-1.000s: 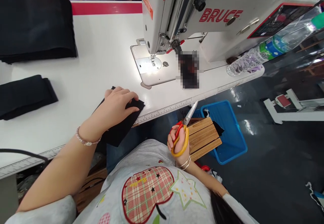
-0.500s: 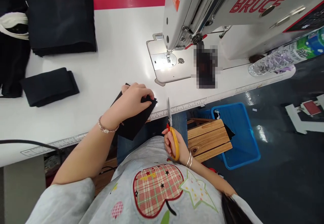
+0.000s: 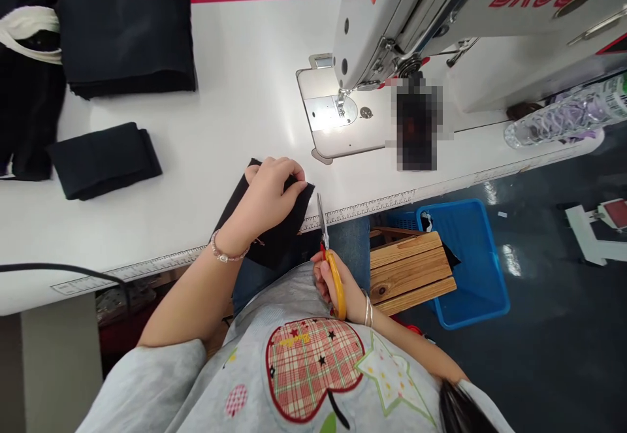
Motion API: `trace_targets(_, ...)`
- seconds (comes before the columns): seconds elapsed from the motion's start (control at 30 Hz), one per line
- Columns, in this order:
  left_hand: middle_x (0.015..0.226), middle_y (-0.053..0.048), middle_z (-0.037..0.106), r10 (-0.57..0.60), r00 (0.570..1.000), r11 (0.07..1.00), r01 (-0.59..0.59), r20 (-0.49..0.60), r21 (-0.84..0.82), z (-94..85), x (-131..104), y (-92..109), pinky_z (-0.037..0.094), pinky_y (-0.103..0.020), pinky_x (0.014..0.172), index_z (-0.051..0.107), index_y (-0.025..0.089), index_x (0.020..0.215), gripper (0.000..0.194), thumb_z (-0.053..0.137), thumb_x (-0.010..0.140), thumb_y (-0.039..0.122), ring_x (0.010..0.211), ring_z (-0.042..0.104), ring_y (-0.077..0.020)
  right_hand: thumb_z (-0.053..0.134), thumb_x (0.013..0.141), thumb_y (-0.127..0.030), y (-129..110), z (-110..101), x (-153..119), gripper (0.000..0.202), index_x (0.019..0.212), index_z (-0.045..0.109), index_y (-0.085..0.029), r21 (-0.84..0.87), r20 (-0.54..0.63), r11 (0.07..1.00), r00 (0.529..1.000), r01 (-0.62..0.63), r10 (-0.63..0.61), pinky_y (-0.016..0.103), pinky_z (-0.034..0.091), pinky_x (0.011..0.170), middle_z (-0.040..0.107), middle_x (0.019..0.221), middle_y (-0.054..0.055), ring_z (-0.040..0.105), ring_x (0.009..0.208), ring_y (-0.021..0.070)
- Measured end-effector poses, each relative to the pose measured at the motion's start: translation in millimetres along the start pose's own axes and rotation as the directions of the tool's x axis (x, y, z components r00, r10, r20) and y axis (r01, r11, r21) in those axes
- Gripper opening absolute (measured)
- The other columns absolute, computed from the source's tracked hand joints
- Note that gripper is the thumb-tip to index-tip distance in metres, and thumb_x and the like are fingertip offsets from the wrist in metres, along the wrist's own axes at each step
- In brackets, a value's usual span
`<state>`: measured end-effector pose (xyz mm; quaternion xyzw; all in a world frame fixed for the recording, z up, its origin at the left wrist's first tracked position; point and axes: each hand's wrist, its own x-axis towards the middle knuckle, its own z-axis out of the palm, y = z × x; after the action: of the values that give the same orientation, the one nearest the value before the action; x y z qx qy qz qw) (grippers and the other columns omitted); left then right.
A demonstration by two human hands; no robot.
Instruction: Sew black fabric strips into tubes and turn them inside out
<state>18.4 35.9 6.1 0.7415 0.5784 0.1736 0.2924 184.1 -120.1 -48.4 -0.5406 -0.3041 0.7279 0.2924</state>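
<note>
The white table [image 3: 240,61] took up most of the view, with a sewing machine [image 3: 475,25] standing on its right half. Below the table's near edge on the right was a blue bin [image 3: 480,270], and a slatted wooden stool [image 3: 411,270] overlapped it from the left. A thick dark pile [image 3: 130,28] lay at the table's far left, and nearer the person sat a smaller folded bundle [image 3: 105,162]. The black cloth [image 3: 281,237] lay slantwise across the near edge, left of the machine's plate, its lower corner hanging over the lap. A clear bottle [image 3: 568,116] was at the table's right end, in front of the machine. The left hand [image 3: 272,194] lay over the cloth, its grip narrow, thumb and fingers pinching it near the right corner. The right hand [image 3: 347,276] was past the edge, its grip wrapped around the yellow and red handles of the scissors [image 3: 334,270], whose blades pointed up at the table, tips just beside that corner. A beaded bracelet [image 3: 225,253] circled the left wrist.
</note>
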Motion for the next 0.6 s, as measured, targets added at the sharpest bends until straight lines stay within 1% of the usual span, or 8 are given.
trace_targets(0.07, 0.082, 0.001, 0.062, -0.007, 1.000, 1.000, 0.006, -0.022, -0.016, 0.9, -1, 0, 0.033, -0.045, 0.091, 0.057, 0.022, 0.086, 0.007, 0.051, 0.089, 0.022, 0.087, 0.055, -0.0195, 0.048, 0.085, -0.072, -1, 2, 4, 0.050, 0.097, 0.047, -0.024, -0.002, -0.007, 1.000, 1.000, 0.002, -0.002, 0.015, 0.025, 0.034, 0.034, 0.059, -0.011, 0.030, 0.042, 0.0051)
trace_targets(0.13, 0.082, 0.002, 0.062, 0.000, 0.999, 0.999, -0.002, -0.048, -0.037, 2.8, -2, 0, 0.032, -0.044, 0.092, 0.057, 0.023, 0.086, 0.006, 0.052, 0.088, 0.021, 0.085, 0.055, -0.0180, 0.049, 0.085, -0.072, -1, 3, 7, 0.050, 0.098, 0.047, -0.024, -0.019, -0.013, 1.000, 1.000, 0.017, -0.017, 0.015, 0.025, 0.034, 0.034, 0.059, -0.011, 0.030, 0.041, 0.0050)
trace_targets(0.2, 0.083, 0.003, 0.063, -0.007, 0.995, 0.997, -0.001, -0.099, -0.074, 6.1, -3, 1, 0.032, -0.044, 0.092, 0.054, 0.022, 0.088, 0.003, 0.053, 0.087, 0.020, 0.082, 0.056, -0.0163, 0.048, 0.084, -0.073, -1, 3, 10, 0.051, 0.098, 0.046, -0.024, -0.043, -0.025, 0.999, 0.999, 0.031, -0.033, 0.016, 0.025, 0.034, 0.034, 0.059, -0.010, 0.030, 0.042, 0.0048)
trace_targets(0.33, 0.083, 0.004, 0.065, -0.060, 0.972, 0.986, 0.023, -0.228, -0.163, 14.2, -4, 1, 0.032, -0.042, 0.091, 0.044, 0.022, 0.096, 0.017, 0.055, 0.085, 0.017, 0.074, 0.056, -0.0135, 0.049, 0.084, -0.073, -3, 7, 11, 0.052, 0.099, 0.047, -0.023, -0.076, -0.040, 0.996, 0.998, 0.044, -0.047, 0.016, 0.026, 0.036, 0.036, 0.060, -0.010, 0.032, 0.043, 0.0049)
trace_targets(0.5, 0.082, 0.004, 0.066, -0.065, 0.952, 0.977, 0.001, -0.298, -0.213, 18.7, -7, -1, 0.034, -0.042, 0.090, 0.039, 0.022, 0.092, 0.023, 0.059, 0.083, 0.015, 0.073, 0.056, -0.0133, 0.049, 0.086, -0.071, -3, 14, 10, 0.049, 0.100, 0.046, -0.024, 0.022, -0.015, 0.999, 0.999, 0.032, -0.032, 0.017, 0.025, 0.035, 0.032, 0.057, -0.011, 0.029, 0.041, 0.0052)
trace_targets(0.6, 0.083, 0.004, 0.065, -0.054, 0.951, 0.976, -0.015, -0.306, -0.219, 18.7, -8, -3, 0.034, -0.042, 0.090, 0.038, 0.023, 0.090, 0.024, 0.059, 0.082, 0.013, 0.074, 0.056, -0.0133, 0.049, 0.086, -0.070, -2, 16, 12, 0.049, 0.101, 0.047, -0.024, 0.041, -0.007, 0.998, 0.999, 0.038, -0.038, 0.017, 0.026, 0.035, 0.032, 0.057, -0.010, 0.031, 0.041, 0.0056)
